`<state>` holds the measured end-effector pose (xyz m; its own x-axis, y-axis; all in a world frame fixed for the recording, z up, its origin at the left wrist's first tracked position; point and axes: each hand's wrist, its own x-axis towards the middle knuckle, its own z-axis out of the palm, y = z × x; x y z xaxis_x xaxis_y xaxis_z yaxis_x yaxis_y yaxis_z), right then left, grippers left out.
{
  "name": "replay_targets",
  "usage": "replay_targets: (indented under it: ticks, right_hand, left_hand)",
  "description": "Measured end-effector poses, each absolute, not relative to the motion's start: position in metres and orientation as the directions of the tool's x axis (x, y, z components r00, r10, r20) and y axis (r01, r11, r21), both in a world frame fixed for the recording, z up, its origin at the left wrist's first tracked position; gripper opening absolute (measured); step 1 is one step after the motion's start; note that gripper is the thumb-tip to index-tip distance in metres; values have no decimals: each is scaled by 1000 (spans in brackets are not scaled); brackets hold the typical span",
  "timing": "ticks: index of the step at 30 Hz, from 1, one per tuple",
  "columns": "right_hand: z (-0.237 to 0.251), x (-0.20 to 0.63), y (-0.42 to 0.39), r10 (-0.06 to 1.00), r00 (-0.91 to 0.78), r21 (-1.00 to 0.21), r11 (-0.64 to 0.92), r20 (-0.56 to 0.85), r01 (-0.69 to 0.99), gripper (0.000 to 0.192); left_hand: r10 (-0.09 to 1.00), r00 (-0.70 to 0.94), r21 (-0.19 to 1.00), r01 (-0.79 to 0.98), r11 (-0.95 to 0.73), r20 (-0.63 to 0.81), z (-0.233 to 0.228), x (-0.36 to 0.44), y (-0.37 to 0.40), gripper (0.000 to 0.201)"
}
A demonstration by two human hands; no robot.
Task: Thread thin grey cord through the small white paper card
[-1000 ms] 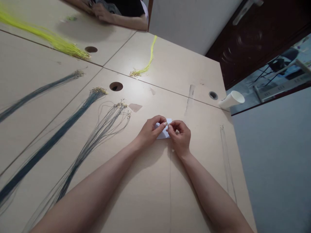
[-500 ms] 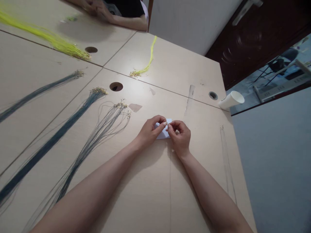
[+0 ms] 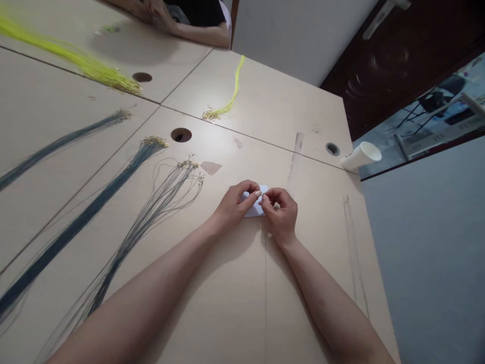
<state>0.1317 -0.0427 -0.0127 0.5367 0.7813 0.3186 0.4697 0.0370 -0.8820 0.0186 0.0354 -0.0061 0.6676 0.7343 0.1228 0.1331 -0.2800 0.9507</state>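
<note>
Pinching finely with both hands is the step I judge in hand. At the left of the frame, a dark cord bundle lies beside a looser bundle. Near the centre, my left hand is closed, thumb to finger, over white paper; my right hand closes likewise — anything between the tips is too small to tell. From beneath them, a thin strand runs to the lower edge — the next move seemingly calls for steady fingertips.
</note>
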Motion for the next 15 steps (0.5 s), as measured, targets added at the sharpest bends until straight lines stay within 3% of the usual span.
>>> replay_targets:
  ticks: [15]
  right_hand:
    - [-15,133,-42,800,538,-909,19,264,417,2]
  left_hand:
    - [723,677,942,134,-307,140,-7,18,36,20]
